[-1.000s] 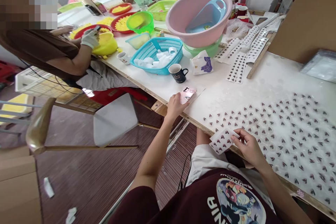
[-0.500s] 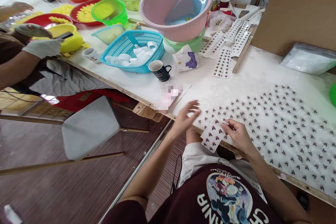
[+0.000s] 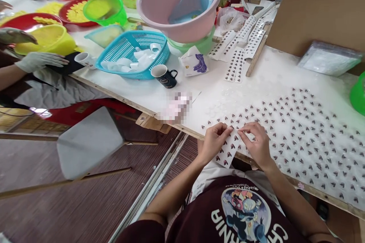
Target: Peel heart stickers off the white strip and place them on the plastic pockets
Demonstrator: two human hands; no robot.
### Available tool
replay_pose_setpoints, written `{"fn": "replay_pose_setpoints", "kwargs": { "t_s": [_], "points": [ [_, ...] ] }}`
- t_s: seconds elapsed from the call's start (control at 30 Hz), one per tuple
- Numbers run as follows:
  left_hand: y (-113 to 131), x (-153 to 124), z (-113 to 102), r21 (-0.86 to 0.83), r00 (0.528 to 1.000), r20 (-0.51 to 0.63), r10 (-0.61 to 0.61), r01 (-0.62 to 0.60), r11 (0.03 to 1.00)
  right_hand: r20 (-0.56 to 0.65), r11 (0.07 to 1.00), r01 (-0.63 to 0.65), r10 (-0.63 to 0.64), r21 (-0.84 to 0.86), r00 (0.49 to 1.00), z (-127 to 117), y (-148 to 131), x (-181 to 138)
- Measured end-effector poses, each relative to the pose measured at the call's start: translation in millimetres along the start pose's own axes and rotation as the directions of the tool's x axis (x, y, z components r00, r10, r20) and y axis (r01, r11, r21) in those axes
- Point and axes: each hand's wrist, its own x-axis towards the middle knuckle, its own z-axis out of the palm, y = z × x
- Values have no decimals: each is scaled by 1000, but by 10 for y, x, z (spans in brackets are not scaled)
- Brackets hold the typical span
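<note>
My left hand [image 3: 214, 141] and my right hand [image 3: 256, 143] meet at the table's near edge, both pinched on a small white sticker sheet [image 3: 228, 152] printed with dark marks, which hangs down over the edge. Just beyond my fingers the white table [image 3: 273, 78] carries several rows of the same small dark stickers [image 3: 308, 136]. A blurred pink object [image 3: 176, 107] lies on the table left of my hands.
A dark mug [image 3: 163, 75], a teal basket [image 3: 129, 54] of white pieces, a pink basin [image 3: 179, 2], spare sticker sheets [image 3: 236, 66] and a wooden stick [image 3: 256, 55] stand behind. A co-worker's gloved hand [image 3: 41, 60] works at left by a yellow bowl [image 3: 47, 38]. A grey chair [image 3: 87, 142] stands below.
My left hand let go of the pink object, swung right and took hold of the sticker sheet next to my right hand. The view has shifted right.
</note>
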Motion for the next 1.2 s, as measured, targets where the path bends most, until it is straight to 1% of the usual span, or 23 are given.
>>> {"fn": "replay_pose_setpoints", "kwargs": {
  "t_s": [0.07, 0.1, 0.13, 0.17, 0.27, 0.33, 0.43, 0.5, 0.53, 0.6, 0.63, 0.67, 0.7, 0.77, 0.87, 1.07, 1.2],
  "points": [
    [-4, -5, 24, 20, 1000, -21, 7, -6, 1000, -70, 1000, 19, -18, 18, 997, -40, -4, 21],
    [-5, -7, 40, 30, 1000, -27, 12, -11, 999, -88, 999, 9, -5, 40, 996, -57, -4, 40],
    [-6, -9, 59, 40, 999, -25, 19, -18, 999, -81, 998, -11, 16, 69, 997, -68, -3, 62],
    [-4, -9, 79, 50, 1000, -16, 27, -26, 998, -50, 994, -38, 43, 104, 998, -73, -1, 88],
    [8, 5, 142, 85, 998, 31, 57, -60, 995, 106, 963, -130, 108, 234, 989, -51, 9, 158],
    [19, 22, 174, 95, 997, 45, 64, -68, 993, 157, 935, -164, 120, 315, 980, -39, 15, 194],
    [13, 38, 203, 88, 996, 73, 56, -62, 994, 151, 908, -179, 131, 379, 980, -130, 60, 296],
    [-27, 28, 212, 82, 995, 97, 38, -46, 996, 73, 905, -189, 174, 381, 982, -303, 182, 465],
    [-61, 15, 215, 78, 994, 103, 22, -30, 996, 6, 908, -190, 202, 373, 979, -416, 286, 588],
    [-153, -21, 217, 64, 995, 101, -27, 20, 998, -177, 928, -155, 225, 339, 958, -649, 576, 889],
    [-205, -43, 216, 54, 994, 95, -52, 47, 997, -238, 940, -149, 227, 306, 944, -751, 747, 1048],
    [-257, -65, 215, 46, 994, 85, -71, 68, 997, -247, 947, -179, 247, 268, 937, -833, 922, 1199],
    [-305, -86, 213, 40, 994, 75, -84, 81, 996, -232, 949, -226, 276, 221, 933, -890, 1088, 1333],
    [-375, -121, 209, 33, 994, 59, -90, 88, 996, -168, 946, -311, 323, 93, 931, -928, 1361, 1529],
    [-409, -151, 201, 39, 995, 47, -83, 81, 996, -98, 936, -351, 346, -33, 933, -861, 1578, 1648],
    [-402, -145, 186, 47, 994, 65, -86, 83, 995, -59, 920, -355, 350, -166, 935, -722, 1654, 1665],
    [-441, -135, 187, 51, 995, 75, -71, 68, 996, -22, 902, -318, 326, -292, 945, -655, 1673, 1685]
  ]
}}
